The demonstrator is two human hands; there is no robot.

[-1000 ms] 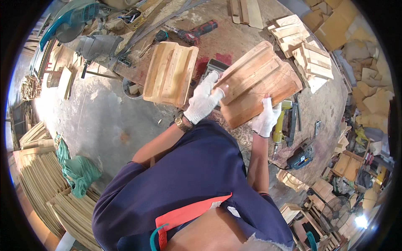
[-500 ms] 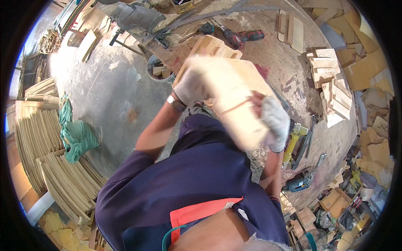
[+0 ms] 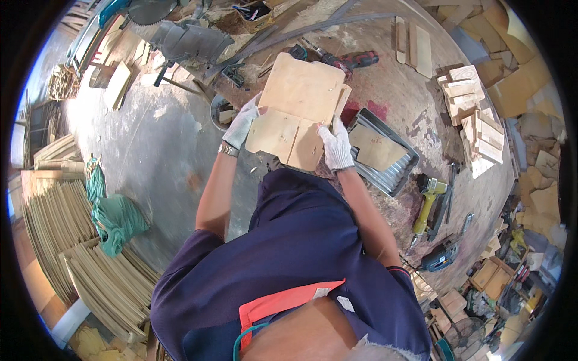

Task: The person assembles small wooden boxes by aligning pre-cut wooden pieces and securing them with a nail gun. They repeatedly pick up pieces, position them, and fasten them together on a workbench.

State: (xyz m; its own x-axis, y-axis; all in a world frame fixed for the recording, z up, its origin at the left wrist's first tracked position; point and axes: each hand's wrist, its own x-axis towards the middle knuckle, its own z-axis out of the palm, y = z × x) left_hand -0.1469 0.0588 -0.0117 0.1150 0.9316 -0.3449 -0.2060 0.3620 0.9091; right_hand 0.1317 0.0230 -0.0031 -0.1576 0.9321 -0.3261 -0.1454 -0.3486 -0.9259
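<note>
I hold a flat plywood piece [image 3: 283, 135] in front of me over the concrete floor, its plain face toward me, with a slot cut into its lower edge. My left hand [image 3: 242, 122], in a white glove, grips its left edge. My right hand [image 3: 336, 146], also gloved, grips its lower right corner. A second light wooden panel [image 3: 307, 87] lies just behind it on the floor.
A grey ribbed metal tray [image 3: 394, 174] holding a board lies right of my hands. A yellow nail gun [image 3: 428, 195] and a dark power tool [image 3: 439, 257] sit further right. Stacked wood blocks [image 3: 475, 114], a red drill [image 3: 355, 60], plywood strips [image 3: 72, 240] and green cloth [image 3: 114, 216] surround me.
The wooden piece was swung from my right side, lifted close to my chest, and now is held lower in front with its flat face showing. My view turned with it.
</note>
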